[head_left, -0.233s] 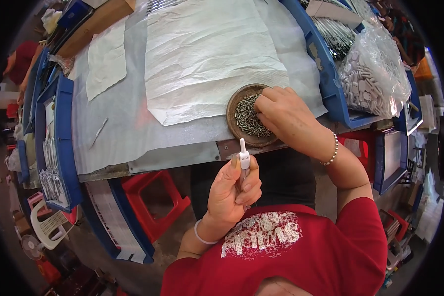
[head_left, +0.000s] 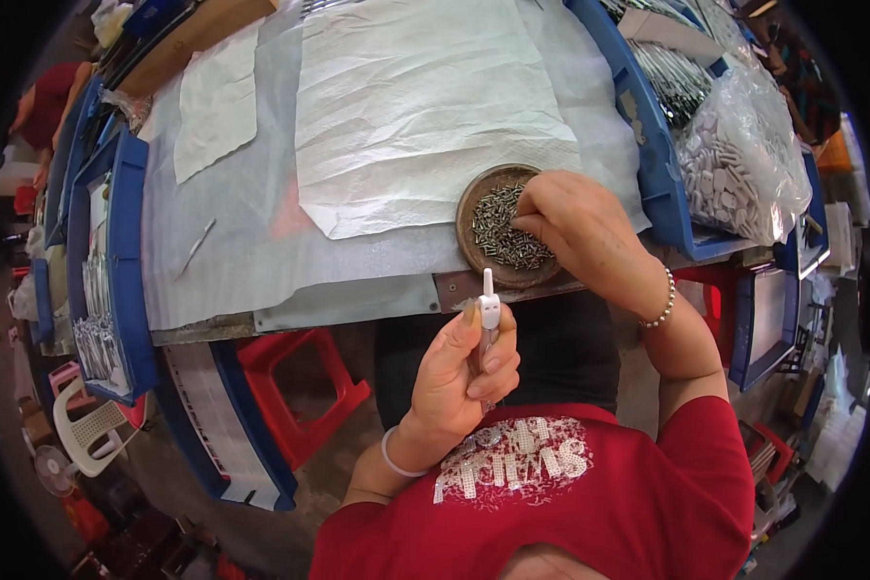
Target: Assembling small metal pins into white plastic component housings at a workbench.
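Low in front of me, my left hand [head_left: 462,369] is closed around a slim tool-like piece with a white plastic head [head_left: 490,311]. A narrow white tip points up from that head, and my fingers hide most of the shaft. My right hand [head_left: 582,227] reaches over a round brown bowl [head_left: 466,237] at the table's front edge. Small metal pins or screws [head_left: 508,232] fill the bowl. The right thumb and forefinger are pinched together just above them; whatever sits between the fingertips is too small to make out.
White paper sheets [head_left: 425,126] cover the table, with one thin silvery piece [head_left: 197,247] lying at left. At right, a blue bin [head_left: 659,193] holds a clear bag of white plastic parts [head_left: 720,184]. A blue tray [head_left: 130,280] stands left. Below is a red stool [head_left: 300,425].
The whole view has shifted slightly. My right fingertips have drawn together in a pinch over the pins, and the left hand keeps its hold on the white-headed piece.
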`<control>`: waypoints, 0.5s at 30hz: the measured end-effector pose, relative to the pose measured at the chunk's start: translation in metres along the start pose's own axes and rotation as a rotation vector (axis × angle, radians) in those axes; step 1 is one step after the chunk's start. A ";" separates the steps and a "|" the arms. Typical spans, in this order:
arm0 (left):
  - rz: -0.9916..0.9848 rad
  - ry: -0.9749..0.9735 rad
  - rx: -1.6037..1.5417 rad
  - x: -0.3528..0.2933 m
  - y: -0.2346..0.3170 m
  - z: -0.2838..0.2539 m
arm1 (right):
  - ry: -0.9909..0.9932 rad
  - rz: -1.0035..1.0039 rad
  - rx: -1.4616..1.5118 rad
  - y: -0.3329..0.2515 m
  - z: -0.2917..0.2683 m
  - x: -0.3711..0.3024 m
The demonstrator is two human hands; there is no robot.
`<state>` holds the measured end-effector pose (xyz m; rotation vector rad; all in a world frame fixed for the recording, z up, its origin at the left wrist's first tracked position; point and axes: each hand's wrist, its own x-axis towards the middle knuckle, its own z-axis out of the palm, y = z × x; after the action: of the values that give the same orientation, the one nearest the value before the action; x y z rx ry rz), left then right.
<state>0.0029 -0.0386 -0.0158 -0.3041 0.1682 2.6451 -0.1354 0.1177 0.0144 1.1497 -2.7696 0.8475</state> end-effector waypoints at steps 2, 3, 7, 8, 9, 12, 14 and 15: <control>0.001 -0.028 -0.014 0.001 0.000 -0.001 | -0.009 0.054 0.041 -0.002 -0.002 0.000; -0.006 -0.021 -0.024 0.001 0.000 -0.001 | -0.013 0.115 0.080 -0.003 -0.003 0.000; -0.013 -0.006 -0.029 0.002 0.000 -0.003 | 0.052 0.208 0.299 -0.016 -0.010 -0.008; -0.009 -0.004 -0.030 0.003 0.001 -0.003 | 0.061 0.225 0.432 -0.024 -0.013 -0.012; -0.005 0.002 -0.034 0.003 0.000 -0.003 | 0.071 0.243 0.564 -0.032 -0.018 -0.017; 0.001 0.027 -0.030 0.004 0.001 -0.003 | -0.025 0.183 0.648 -0.046 -0.024 -0.026; -0.003 0.040 -0.022 0.005 0.000 -0.003 | -0.033 0.108 0.676 -0.046 -0.022 -0.029; 0.007 0.057 -0.042 0.005 -0.002 -0.003 | -0.019 0.066 0.661 -0.049 -0.020 -0.031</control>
<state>-0.0001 -0.0355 -0.0199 -0.3944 0.1322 2.6506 -0.0846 0.1193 0.0478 1.1159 -2.6114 1.8537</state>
